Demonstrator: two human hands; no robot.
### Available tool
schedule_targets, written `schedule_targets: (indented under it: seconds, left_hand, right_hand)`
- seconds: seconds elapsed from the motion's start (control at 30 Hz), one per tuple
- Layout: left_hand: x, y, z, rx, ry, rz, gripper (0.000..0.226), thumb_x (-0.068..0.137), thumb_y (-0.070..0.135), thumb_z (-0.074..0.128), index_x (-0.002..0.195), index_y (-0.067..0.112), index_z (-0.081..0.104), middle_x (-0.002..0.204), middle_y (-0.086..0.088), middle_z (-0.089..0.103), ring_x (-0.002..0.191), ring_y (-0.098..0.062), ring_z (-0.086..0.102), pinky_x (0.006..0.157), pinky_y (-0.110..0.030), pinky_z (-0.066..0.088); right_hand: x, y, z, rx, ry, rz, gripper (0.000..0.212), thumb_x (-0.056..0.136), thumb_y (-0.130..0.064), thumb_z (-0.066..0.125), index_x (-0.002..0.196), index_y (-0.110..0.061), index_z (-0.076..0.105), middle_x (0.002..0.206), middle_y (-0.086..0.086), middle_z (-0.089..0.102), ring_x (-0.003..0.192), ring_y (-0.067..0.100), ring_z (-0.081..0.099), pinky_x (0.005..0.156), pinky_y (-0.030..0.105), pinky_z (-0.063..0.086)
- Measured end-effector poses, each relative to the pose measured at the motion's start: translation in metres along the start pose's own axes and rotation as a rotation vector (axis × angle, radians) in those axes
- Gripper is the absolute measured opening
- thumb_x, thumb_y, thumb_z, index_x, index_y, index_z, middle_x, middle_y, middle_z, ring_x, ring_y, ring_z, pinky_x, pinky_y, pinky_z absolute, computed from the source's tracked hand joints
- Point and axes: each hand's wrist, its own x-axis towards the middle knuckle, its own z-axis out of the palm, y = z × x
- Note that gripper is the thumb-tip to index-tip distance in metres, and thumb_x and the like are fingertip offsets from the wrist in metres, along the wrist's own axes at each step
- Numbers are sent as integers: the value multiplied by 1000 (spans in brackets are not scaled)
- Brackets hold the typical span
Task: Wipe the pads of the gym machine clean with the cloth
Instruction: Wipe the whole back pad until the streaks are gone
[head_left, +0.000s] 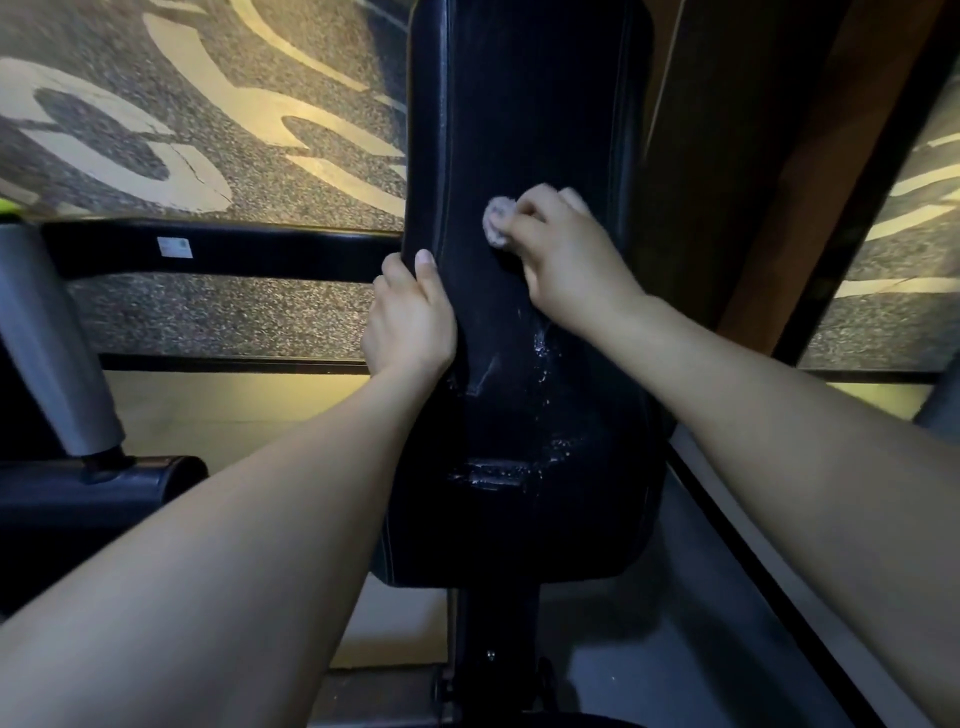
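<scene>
A long black vinyl pad (524, 130) of the gym machine runs near to far through the middle, with wet streaks and droplets on its near half. The right hand (566, 254) presses a small bunched pale cloth (497, 221) against the pad's middle, grip pinching it. The left hand (410, 317) holds the pad's left edge, grip curled round it. Farther left, a black steel bar (234, 249) crosses speckled flooring (208, 317).
</scene>
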Motion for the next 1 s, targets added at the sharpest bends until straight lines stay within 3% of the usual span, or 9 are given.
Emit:
schedule_targets:
  seconds: [0.17, 0.3, 0.4, 0.5, 0.57, 0.7, 0.77, 0.87, 1.0]
  left_hand:
    - [-2, -4, 3, -18, 16, 4, 59, 104, 53, 17, 144, 16, 40, 138, -13, 55, 121, -39, 54, 93, -46, 39]
    - [-5, -2, 2, -14, 16, 9, 59, 105, 52, 17, 144, 15, 40, 136, -14, 57, 119, -39, 55, 91, -45, 39]
    - [-6, -1, 1, -15, 15, 15, 58, 105, 51, 18, 142, 14, 41, 134, -15, 58, 118, -40, 56, 89, -44, 39]
    - [-7, -1, 0, -21, 16, 23, 58, 105, 51, 18, 142, 13, 42, 133, -14, 58, 117, -39, 56, 87, -44, 39]
    - [-8, -1, 0, -23, 16, 24, 58, 105, 51, 18, 141, 13, 42, 133, -15, 58, 117, -40, 56, 88, -45, 40]
    - [-9, -3, 0, -12, 23, 23, 58, 105, 51, 17, 141, 13, 42, 132, -16, 59, 115, -41, 57, 89, -47, 41]
    - [-10, -4, 0, -8, 23, 26, 59, 105, 51, 17, 142, 12, 41, 131, -16, 60, 115, -41, 58, 90, -48, 41]
    - [-9, -4, 1, -12, 23, 34, 60, 104, 52, 16, 143, 13, 39, 132, -16, 60, 115, -41, 58, 94, -49, 43]
    - [-4, -3, 2, 0, 40, 28, 61, 104, 52, 15, 145, 13, 38, 131, -18, 61, 116, -42, 57, 93, -49, 41]
  right_hand:
    - [-59, -20, -3, 79, -199, -243, 35, 87, 7, 63, 116, -10, 69, 107, 9, 59, 88, 27, 49, 72, 37, 47]
    - [-29, 1, -22, -61, -315, -394, 36, 86, 4, 68, 113, -20, 70, 103, 7, 58, 90, 27, 50, 71, 39, 49]
    - [8, 24, -29, -139, -169, -142, 30, 94, 0, 62, 118, -16, 69, 104, 10, 57, 94, 31, 50, 70, 36, 41]
    - [9, 6, -15, -83, -30, 93, 32, 87, 6, 58, 112, -10, 69, 101, 13, 57, 93, 34, 51, 72, 41, 48]
    - [-6, -19, -3, -18, -55, 24, 33, 79, 11, 57, 105, -8, 66, 101, 14, 58, 91, 33, 52, 73, 39, 49]
    - [-7, -16, -11, -83, -124, -152, 31, 82, 7, 61, 107, -11, 64, 100, 12, 55, 88, 31, 51, 66, 37, 42]
    - [7, 6, -19, -87, -46, -2, 31, 85, 6, 54, 108, -12, 62, 102, 14, 52, 93, 33, 51, 67, 39, 44]
    - [11, 35, -23, 0, 98, 360, 32, 95, -3, 46, 123, -9, 60, 113, 17, 52, 101, 34, 53, 82, 46, 51]
    - [-19, 37, -15, 119, 250, 457, 39, 102, -15, 48, 141, -9, 51, 118, 14, 50, 92, 23, 59, 80, 38, 55]
